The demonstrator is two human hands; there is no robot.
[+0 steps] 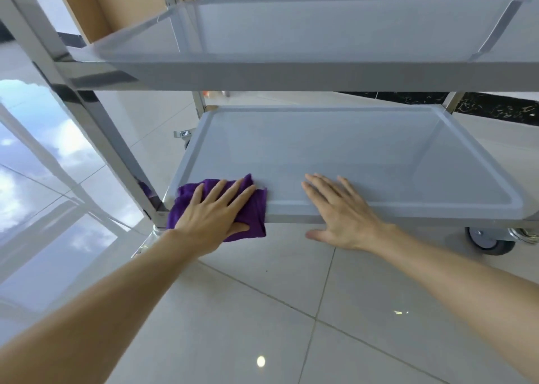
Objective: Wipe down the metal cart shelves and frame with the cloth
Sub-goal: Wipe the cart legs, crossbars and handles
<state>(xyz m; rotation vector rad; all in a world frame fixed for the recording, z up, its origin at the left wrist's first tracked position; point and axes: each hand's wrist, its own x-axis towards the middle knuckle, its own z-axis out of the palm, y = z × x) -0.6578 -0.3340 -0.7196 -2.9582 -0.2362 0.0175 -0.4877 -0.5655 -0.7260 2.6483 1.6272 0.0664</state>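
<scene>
- The left hand [214, 213] lies flat with straight, spread fingers on the purple cloth [250, 208], pressing it onto the near left corner of the bottom shelf [350, 156]; part of the cloth hangs over the near rim.
- The right hand [339, 211] is also flat and wide, holding nothing, its fingers resting on the shelf's near edge just right of the cloth, its thumb below the rim.
- The shelf's long axis runs left to right, and nearly all of its surface lies to the right of and beyond the cloth.
- Judged from this, the coming stroke would sweep the cloth rightward or away along that axis; the right hand sits in the path of a stroke along the near edge and would need to lift or shift.
- The left hand is the working one, the right seems only to steady the cart.
- The upper shelf [320, 33] hangs above, and the shiny frame post [96, 127] rises just left of the cloth.
- A wheel [487, 242] stands on the tiled floor [262, 310] at the near right.
</scene>
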